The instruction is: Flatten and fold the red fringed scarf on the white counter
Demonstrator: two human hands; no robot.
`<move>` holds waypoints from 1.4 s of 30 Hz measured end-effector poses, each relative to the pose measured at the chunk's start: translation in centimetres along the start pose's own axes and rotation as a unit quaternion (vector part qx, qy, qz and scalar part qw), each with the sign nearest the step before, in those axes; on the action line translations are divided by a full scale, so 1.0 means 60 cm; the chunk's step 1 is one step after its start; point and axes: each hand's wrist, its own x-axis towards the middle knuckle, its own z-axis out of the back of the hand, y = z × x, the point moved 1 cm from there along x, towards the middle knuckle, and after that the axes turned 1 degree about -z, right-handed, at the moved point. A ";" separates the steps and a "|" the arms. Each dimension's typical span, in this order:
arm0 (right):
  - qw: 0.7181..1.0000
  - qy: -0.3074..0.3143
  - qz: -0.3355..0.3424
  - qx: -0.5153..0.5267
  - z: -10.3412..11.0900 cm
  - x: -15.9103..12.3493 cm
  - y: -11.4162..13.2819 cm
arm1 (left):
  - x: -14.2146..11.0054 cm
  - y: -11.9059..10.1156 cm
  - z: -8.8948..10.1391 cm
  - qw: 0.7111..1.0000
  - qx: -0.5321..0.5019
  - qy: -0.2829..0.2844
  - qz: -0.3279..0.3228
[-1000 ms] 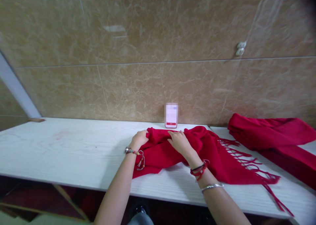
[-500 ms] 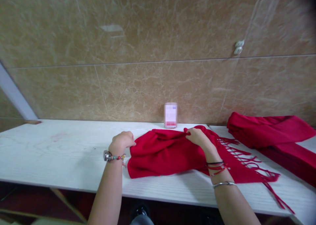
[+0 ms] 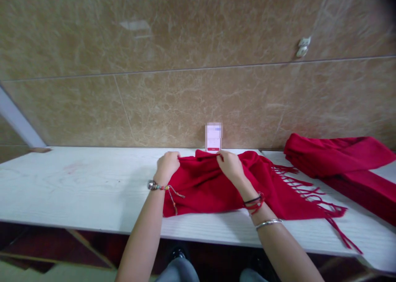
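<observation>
A red scarf (image 3: 204,191) with a fringe on its right end lies gathered on the white bench top in front of me. My left hand (image 3: 168,166) grips its far left corner, fingers curled round the cloth. Near the middle of the far edge, my right hand (image 3: 230,165) pinches a fold of the same scarf. The fabric between both hands is bunched and slightly raised. The fringe (image 3: 301,187) spreads out flat to the right. My fingertips are partly hidden by the cloth and by my own hands.
A second red cloth (image 3: 337,156) lies folded at the right. Behind the scarf, a phone (image 3: 213,136) leans upright against the tiled wall (image 3: 167,108). The white bench top (image 3: 86,183) stretches left, with open shelving below its front edge. A small white fitting (image 3: 303,47) is on the wall.
My left hand has moved right and away from me, and my right hand left along the far edge, so they are closer together. The view has tilted slightly down.
</observation>
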 end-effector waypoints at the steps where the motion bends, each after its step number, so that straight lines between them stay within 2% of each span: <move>1: 0.998 -0.056 -0.033 0.015 0.014 0.006 -0.016 | -0.010 0.005 0.025 0.998 0.024 -0.044 0.037; 3: 0.986 -0.148 -0.067 0.027 0.045 0.016 -0.046 | -0.033 0.016 0.072 0.987 0.059 -0.108 0.100; 4: 0.984 -0.165 -0.062 0.024 0.059 0.018 -0.057 | -0.043 0.021 0.089 0.986 0.068 -0.113 0.103; 5: 0.988 -0.150 -0.042 0.016 0.070 0.018 -0.066 | -0.051 0.024 0.101 0.989 0.065 -0.097 0.095; 6: 0.995 -0.098 -0.011 0.004 0.078 0.016 -0.072 | -0.057 0.025 0.106 0.992 0.060 -0.075 0.083; 7: 1.000 -0.015 0.025 -0.011 0.083 0.011 -0.074 | -0.059 0.023 0.105 0.995 0.053 -0.042 0.067; 9: 0.981 0.172 0.082 -0.042 0.088 -0.001 -0.072 | -0.054 0.012 0.086 0.998 0.040 0.025 0.035; 10: 0.967 0.229 0.097 -0.055 0.089 -0.006 -0.067 | -0.047 0.003 0.071 0.998 0.035 0.051 0.020; 11: 0.962 0.246 0.101 -0.063 0.090 -0.009 -0.060 | -0.040 -0.009 0.054 0.997 0.029 0.073 0.002; 12: 0.968 0.224 0.096 -0.065 0.090 -0.010 -0.051 | -0.032 -0.021 0.035 0.996 0.022 0.083 -0.014; 15: 0.995 0.071 0.064 -0.040 0.074 -0.006 -0.016 | -0.012 -0.058 -0.018 0.996 0.012 0.078 -0.039; 16: 0.997 0.042 0.058 -0.029 0.062 -0.005 -0.004 | -0.008 -0.067 -0.033 0.996 0.010 0.080 -0.046; 18: 0.997 0.040 0.059 -0.025 0.029 -0.006 0.016 | -0.002 -0.078 -0.057 0.993 -0.014 0.090 -0.076; 21: 0.992 0.112 0.047 -0.040 -0.016 -0.011 0.026 | 0.003 -0.075 -0.072 0.988 -0.060 0.094 -0.102; 23: 0.992 0.122 0.024 -0.022 -0.024 -0.010 0.019 | 0.004 -0.063 -0.063 0.991 -0.062 0.090 -0.083; 24: 0.995 0.098 0.009 -0.001 -0.019 -0.008 0.013 | 0.002 -0.057 -0.052 0.992 -0.055 0.085 -0.068; 27: 0.997 -0.052 -0.016 0.061 0.027 0.001 -0.004 | -0.023 -0.044 0.008 0.998 -0.023 0.045 -0.040; 29: 0.988 -0.139 0.015 0.070 0.068 0.001 -0.008 | -0.054 -0.044 0.057 0.999 0.009 0.004 -0.052; 30: 0.985 -0.155 0.044 0.062 0.087 -0.003 -0.008 | -0.071 -0.046 0.078 0.997 0.020 -0.003 -0.070; 31: 0.986 -0.141 0.073 0.045 0.103 -0.007 -0.007 | -0.085 -0.048 0.094 0.996 0.028 0.006 -0.083; 32: 0.991 -0.093 0.097 0.020 0.114 -0.013 -0.007 | -0.096 -0.050 0.103 0.994 0.025 0.041 -0.100; 33: 0.994 -0.010 0.111 -0.012 0.122 -0.019 -0.008 | -0.100 -0.052 0.104 0.989 0.014 0.084 -0.118; 35: 0.971 0.195 0.116 -0.073 0.125 -0.030 -0.011 | -0.092 -0.051 0.087 0.980 -0.006 0.150 -0.135; 36: 0.953 0.266 0.116 -0.090 0.122 -0.034 -0.012 | -0.080 -0.048 0.071 0.978 -0.010 0.162 -0.127; 37: 0.945 0.292 0.112 -0.094 0.117 -0.036 -0.010 | -0.065 -0.044 0.052 0.982 -0.006 0.152 -0.114; 38: 0.952 0.274 0.105 -0.087 0.109 -0.035 -0.006 | -0.049 -0.040 0.031 0.987 0.000 0.136 -0.088; 39: 0.967 0.226 0.096 -0.073 0.098 -0.032 0.001 | -0.035 -0.036 0.011 0.988 -0.001 0.139 -0.074; 41: 0.990 0.112 0.067 -0.045 0.067 -0.025 0.017 | -0.012 -0.031 -0.025 0.979 -0.036 0.184 -0.080; 42: 0.993 0.092 0.056 -0.036 0.047 -0.021 0.025 | -0.004 -0.029 -0.038 0.974 -0.066 0.195 -0.093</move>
